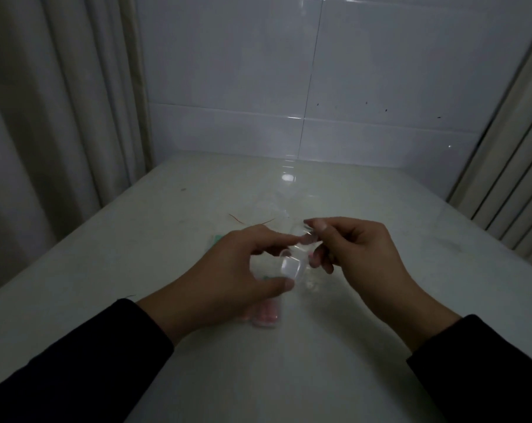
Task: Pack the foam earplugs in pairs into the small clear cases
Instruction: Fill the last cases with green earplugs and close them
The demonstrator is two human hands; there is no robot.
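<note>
Head view: held in the air above the middle of the table, a small clear case, hinged open and shared between both hands. Left hand pinching the lower half between thumb and forefinger, fingers curled round it. Right hand pinching the upper half, likely the lid, from the far-right side, thumb and forefinger pressed together on its rim. Long axis of the case running from near-left up to far-right, from one pinch to the other. Empty or filled: too dim and blurred to tell. Beneath the left hand, toward the near edge, a pink packet, probably earplugs; past the left knuckles, something green, barely showing. Left hand nearer both, so probably the one to reach down.
</note>
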